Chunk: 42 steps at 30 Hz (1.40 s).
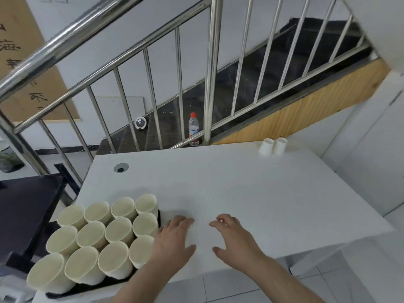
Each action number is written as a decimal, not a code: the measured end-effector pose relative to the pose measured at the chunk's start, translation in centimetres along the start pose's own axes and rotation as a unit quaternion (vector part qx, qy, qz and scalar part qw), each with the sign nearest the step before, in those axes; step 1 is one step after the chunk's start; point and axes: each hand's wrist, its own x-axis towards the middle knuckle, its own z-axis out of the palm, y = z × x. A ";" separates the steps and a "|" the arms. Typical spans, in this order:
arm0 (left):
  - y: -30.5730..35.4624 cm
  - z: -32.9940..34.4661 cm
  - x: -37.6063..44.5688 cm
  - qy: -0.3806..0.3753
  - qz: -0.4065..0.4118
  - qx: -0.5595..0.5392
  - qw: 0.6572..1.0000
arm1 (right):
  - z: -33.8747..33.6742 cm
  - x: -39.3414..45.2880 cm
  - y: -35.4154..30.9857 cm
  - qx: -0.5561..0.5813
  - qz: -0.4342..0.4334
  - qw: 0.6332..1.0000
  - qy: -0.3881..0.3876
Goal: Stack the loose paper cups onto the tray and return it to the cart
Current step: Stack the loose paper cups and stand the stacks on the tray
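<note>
A black tray (96, 286) sits on the near left of the white table (240, 189), filled with several upright paper cups (119, 229) in rows. Two loose white cups (273, 146) stand upside down side by side at the table's far right edge. My left hand (175, 239) lies flat on the table just right of the tray, fingers relaxed, close to the nearest cup. My right hand (234, 237) hovers over or rests on the table beside it with fingers loosely spread. Neither hand holds anything.
A dark cart surface (24, 211) stands left of the table. A steel stair railing (150, 92) runs behind the table, with a water bottle (193, 130) on the stairs beyond it. A cable grommet (121, 167) is set in the table's far left.
</note>
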 end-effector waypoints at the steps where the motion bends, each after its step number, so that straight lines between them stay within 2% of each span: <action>1: 1.7 0.5 0.3 -0.003 0.007 -0.002 1.000 | -0.6 -0.9 1.6 0.000 0.011 1.000 0.006; 11: 14.2 4.0 4.6 -0.021 0.069 0.000 0.997 | -5.7 -6.5 14.0 0.001 0.100 0.994 0.050; 21: 19.2 6.7 12.7 -0.032 0.083 -0.027 0.996 | -8.4 -4.0 21.9 0.004 0.134 0.990 0.045; 32: 21.4 8.6 28.1 -0.014 0.056 -0.074 0.996 | -11.4 7.6 31.1 -0.017 0.126 0.992 -0.004; 42: 20.9 8.2 38.8 -0.003 0.029 -0.064 0.998 | -13.6 19.0 36.6 -0.008 0.129 0.992 0.018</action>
